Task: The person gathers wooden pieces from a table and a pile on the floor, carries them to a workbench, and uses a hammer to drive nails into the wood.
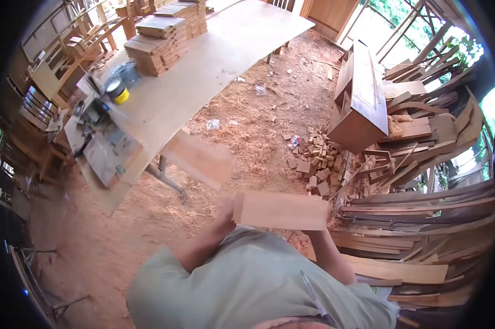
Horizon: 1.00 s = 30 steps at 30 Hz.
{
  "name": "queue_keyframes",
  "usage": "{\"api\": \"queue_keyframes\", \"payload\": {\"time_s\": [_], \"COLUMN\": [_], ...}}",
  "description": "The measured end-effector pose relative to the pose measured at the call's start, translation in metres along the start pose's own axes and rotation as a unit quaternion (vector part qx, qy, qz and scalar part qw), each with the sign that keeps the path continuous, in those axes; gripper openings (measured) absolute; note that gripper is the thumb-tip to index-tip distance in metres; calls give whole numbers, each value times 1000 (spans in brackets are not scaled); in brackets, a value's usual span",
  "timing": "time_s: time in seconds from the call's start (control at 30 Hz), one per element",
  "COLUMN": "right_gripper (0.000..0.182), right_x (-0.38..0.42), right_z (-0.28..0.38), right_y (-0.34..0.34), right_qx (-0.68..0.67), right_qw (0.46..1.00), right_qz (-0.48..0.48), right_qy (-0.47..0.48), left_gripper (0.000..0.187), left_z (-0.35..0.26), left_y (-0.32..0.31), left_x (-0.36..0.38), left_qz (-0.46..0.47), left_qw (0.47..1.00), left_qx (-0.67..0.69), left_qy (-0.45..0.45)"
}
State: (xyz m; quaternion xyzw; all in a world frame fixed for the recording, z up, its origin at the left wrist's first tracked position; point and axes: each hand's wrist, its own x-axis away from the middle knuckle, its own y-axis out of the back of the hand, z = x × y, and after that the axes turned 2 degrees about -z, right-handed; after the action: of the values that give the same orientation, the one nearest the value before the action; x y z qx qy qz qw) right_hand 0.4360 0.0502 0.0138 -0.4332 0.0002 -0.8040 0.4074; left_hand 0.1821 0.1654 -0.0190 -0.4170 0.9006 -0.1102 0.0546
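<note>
In front of my chest I hold a short stack of flat, pale-brown wooden boards (280,211), with their long sides running from left to right. My left hand (227,213) is closed round the left end of the stack. At the opposite end, my right hand (316,232) grips from below, its fingers mostly hidden by the wood. Layered edges show at both ends of the stack.
A long worktable (203,74) ahead carries stacked wooden pieces (157,52) and a yellow-and-black tin (117,92). A board (201,159) juts out beside it. To the right are wood offcuts (317,159), a wooden cabinet (360,98) and piled planks (406,219).
</note>
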Motion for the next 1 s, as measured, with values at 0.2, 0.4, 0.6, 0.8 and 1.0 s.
{"api": "queue_keyframes", "payload": {"time_s": [0.2, 0.4, 0.6, 0.8, 1.0], "right_gripper": [31, 39, 34, 46, 58], "right_x": [-45, -206, -337, -443, -561], "right_z": [117, 161, 292, 373, 410], "right_y": [-62, -38, -89, -179, -261], "right_qx": [-17, 41, 401, 114, 170], "right_qw": [998, 978, 813, 968, 950], "right_qz": [-17, 138, 257, 217, 219], "right_qy": [53, 151, 336, -44, -145], "left_gripper": [32, 39, 46, 43, 47], "left_z": [-16, 13, -46, -49, -17], "left_y": [13, 40, 38, 56, 134], "left_x": [-160, -286, -386, -469, -552], "left_qz": [5, 56, -48, -222, -289], "left_qw": [991, 988, 984, 960, 867], "left_qx": [102, 142, -113, 100, 404], "left_qy": [83, 20, -127, -136, -34]}}
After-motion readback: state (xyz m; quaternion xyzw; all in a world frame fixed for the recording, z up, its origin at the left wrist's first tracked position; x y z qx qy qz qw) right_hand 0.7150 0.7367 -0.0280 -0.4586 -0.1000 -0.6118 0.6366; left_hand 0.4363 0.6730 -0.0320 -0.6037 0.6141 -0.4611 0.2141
